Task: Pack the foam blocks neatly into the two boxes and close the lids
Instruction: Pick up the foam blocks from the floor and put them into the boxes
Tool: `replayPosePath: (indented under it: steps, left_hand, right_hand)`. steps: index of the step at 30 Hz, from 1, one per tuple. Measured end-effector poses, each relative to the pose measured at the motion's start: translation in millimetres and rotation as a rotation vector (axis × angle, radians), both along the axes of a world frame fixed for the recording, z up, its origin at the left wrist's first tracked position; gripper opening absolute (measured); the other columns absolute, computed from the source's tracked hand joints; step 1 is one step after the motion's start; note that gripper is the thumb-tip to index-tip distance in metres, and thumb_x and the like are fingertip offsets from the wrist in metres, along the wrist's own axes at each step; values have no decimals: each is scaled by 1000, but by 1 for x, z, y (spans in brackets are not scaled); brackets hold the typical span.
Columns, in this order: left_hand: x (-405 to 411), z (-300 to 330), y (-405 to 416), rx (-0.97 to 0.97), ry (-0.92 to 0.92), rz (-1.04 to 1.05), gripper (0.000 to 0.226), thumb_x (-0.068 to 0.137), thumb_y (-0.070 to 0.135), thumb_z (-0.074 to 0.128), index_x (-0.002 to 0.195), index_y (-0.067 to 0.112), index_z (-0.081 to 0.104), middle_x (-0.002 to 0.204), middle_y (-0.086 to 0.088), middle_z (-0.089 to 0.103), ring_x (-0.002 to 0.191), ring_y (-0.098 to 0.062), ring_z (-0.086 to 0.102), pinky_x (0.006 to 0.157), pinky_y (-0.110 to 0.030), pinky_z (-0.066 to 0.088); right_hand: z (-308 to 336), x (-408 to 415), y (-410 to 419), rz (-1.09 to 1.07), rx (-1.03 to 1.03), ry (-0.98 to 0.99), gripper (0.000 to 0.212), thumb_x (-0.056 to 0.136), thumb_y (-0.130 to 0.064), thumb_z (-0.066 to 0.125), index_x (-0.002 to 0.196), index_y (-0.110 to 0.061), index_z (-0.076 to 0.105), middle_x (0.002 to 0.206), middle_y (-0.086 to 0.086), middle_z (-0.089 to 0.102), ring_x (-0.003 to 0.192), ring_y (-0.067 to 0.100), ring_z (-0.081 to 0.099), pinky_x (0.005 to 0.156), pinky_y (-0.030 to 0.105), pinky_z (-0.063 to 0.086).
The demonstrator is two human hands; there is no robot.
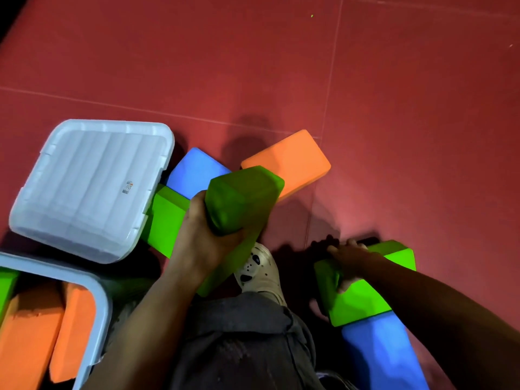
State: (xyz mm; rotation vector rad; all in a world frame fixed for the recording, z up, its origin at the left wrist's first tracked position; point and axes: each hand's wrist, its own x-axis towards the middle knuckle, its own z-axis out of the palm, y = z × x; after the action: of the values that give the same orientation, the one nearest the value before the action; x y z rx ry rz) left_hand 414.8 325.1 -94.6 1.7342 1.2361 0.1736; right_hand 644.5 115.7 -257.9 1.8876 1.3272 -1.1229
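My left hand [209, 235] grips a green foam block [243, 197] and holds it above the floor. My right hand [347, 261] grips another green block [365, 294] that lies partly over a blue block [385, 358] at the lower right. On the floor lie an orange block [292, 163], a blue block [194, 170] and a long green block [166, 218]. An open box [98, 299] at the lower left holds orange blocks [31, 333] and a green one. A grey-white lid [92, 187] lies flat beside it.
The floor is red matting [394, 108] with thin seams. My foot in a pale perforated shoe [259, 268] and my dark trouser leg [242, 342] sit between the two hands. A second box is not in view.
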Motion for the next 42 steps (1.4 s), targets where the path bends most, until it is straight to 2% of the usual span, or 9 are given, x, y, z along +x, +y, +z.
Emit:
replayPosePath:
  steps: [6,10,15,19,25,30,33,38,42]
  left_hand:
    - [-3,17,3,93,-75,4,78,64,18,86,128,24,41,109,10,52,98,-8,51,81,-25,41]
    - [-14,41,-1,173,-198,89,79,64,10,85,123,34,39,105,27,50,96,4,52,80,-2,38]
    - [-60,91,-7,251,-308,292,115,59,37,84,147,43,9,141,8,45,127,-8,47,107,-36,40]
    - [-133,150,-16,483,-343,419,120,57,49,79,138,62,-8,143,11,45,128,-8,48,108,-37,39]
    - [-275,220,-42,809,-240,696,117,68,20,85,151,33,3,145,32,15,137,5,23,112,-23,22]
    - [-370,227,-42,935,-26,881,115,65,10,86,152,14,12,144,-11,39,131,-26,37,102,-23,25]
    - [-417,203,-24,837,184,719,119,61,13,89,151,11,12,137,-23,42,127,-37,39,106,-35,28]
    - [-468,159,-16,390,714,435,95,81,39,68,152,34,6,149,-1,32,139,-23,30,106,-53,33]
    - [-485,135,-29,380,493,624,86,84,38,66,152,27,15,149,-9,36,135,-28,38,106,-43,38]
  right_hand:
    - [35,-6,9,-101,232,-120,102,65,-61,67,147,-40,11,133,10,39,122,33,43,98,44,35]
    - [85,-1,24,-252,455,-72,99,63,-51,73,144,-25,22,127,8,37,114,34,52,92,43,45]
    - [165,-18,51,-418,881,121,102,66,-35,79,147,-22,17,134,8,35,121,32,48,91,38,44]
    - [234,-64,82,-282,1153,271,114,66,-26,84,147,-34,5,116,5,41,116,29,46,92,29,38]
    - [309,-169,122,-203,1428,553,105,60,-15,88,143,-29,25,126,1,41,115,9,44,97,15,32]
    - [336,-255,139,-149,1438,752,99,57,-27,88,136,-34,30,130,-9,38,125,17,44,103,46,43]
    - [345,-300,146,-72,1405,809,91,53,-35,79,132,-29,33,127,-8,41,119,6,42,105,33,40]
    - [352,-361,167,-24,1376,831,89,54,-31,82,127,-32,31,123,1,45,111,5,43,91,5,31]
    - [343,-406,186,48,1431,796,89,57,-11,89,129,-19,37,121,5,41,105,-2,36,87,5,28]
